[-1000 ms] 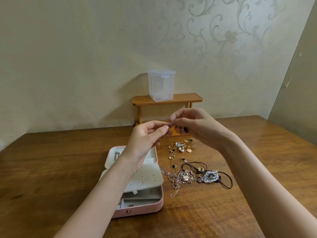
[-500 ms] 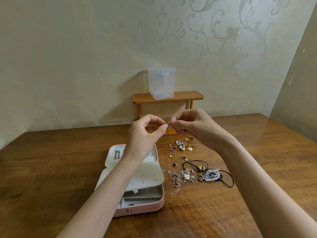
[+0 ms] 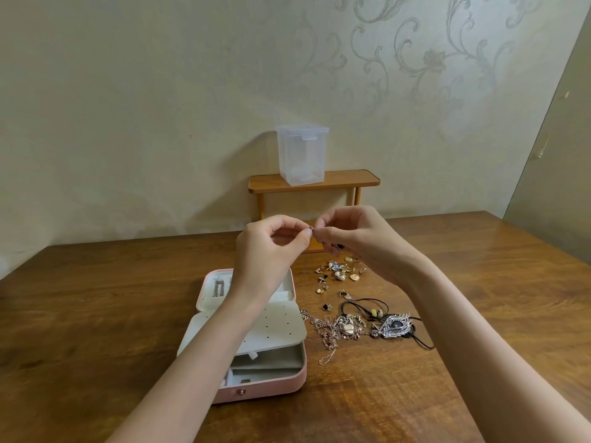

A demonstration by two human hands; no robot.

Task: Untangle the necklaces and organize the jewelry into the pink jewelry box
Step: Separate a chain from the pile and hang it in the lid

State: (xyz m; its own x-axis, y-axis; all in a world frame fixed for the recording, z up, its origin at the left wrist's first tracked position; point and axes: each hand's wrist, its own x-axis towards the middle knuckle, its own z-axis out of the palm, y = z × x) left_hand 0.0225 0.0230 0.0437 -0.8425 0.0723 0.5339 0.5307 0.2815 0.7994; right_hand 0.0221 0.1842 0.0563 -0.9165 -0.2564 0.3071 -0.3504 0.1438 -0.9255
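The pink jewelry box (image 3: 268, 390) lies open on the table, its white perforated flap (image 3: 281, 327) folded over the lower tray and a pair of long earrings (image 3: 218, 288) in the lid. Above it, my left hand (image 3: 271, 251) and my right hand (image 3: 355, 241) meet fingertip to fingertip, both pinching one tiny earring (image 3: 311, 231). Right of the box lies a tangle of thin chains (image 3: 332, 330), a silver feather pendant on a black cord (image 3: 395, 326) and a scatter of small earrings and charms (image 3: 339, 273).
A small wooden shelf (image 3: 348, 180) stands against the wall behind my hands with a clear plastic container (image 3: 302, 155) on it. The wooden table (image 3: 96, 314) reaches the wall at the back, and a door panel (image 3: 556, 155) is at the right.
Both hands have stayed together at the small piece and risen slightly. My left fingers have curled more tightly around it. The jewelry on the table has not moved.
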